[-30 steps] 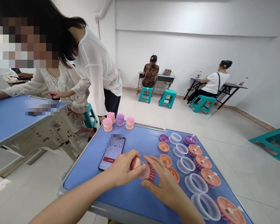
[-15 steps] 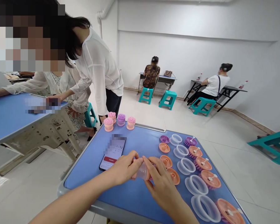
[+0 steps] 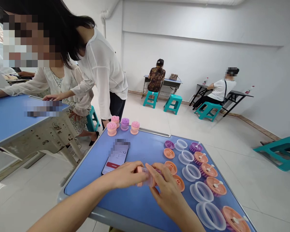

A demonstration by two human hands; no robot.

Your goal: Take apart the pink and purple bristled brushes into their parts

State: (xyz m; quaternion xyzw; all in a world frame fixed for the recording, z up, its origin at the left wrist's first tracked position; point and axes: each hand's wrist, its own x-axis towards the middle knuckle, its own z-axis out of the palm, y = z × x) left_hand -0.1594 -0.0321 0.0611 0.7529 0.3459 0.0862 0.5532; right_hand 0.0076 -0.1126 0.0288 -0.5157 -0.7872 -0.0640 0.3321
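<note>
Over the middle of the blue desk (image 3: 145, 146), my left hand (image 3: 128, 176) and my right hand (image 3: 168, 188) both grip a small scrub brush (image 3: 148, 181). It lies on its side, with an orange cap on the left and a translucent collar in the middle. Fingers partly cover its bristle end on the right. My left thumb and fingers close around the cap and collar; my right fingers wrap the bristle side. Close to my right hand lie orange caps (image 3: 169, 153) and a purple cap (image 3: 169, 144). Left of them is a phone (image 3: 117, 158) with its screen lit.
Clear collars (image 3: 191, 172) and bristle heads with white pins (image 3: 216, 186) line the desk's right side. Several brushes (image 3: 134, 128) stand upright at the far left corner. A person in white (image 3: 106, 67) leans in beside the desk. Another blue desk (image 3: 12, 119) is on the left.
My left fingers have shifted on the brush, and its orange cap now shows at the left. The leaning person's hand over the other desk has moved slightly left.
</note>
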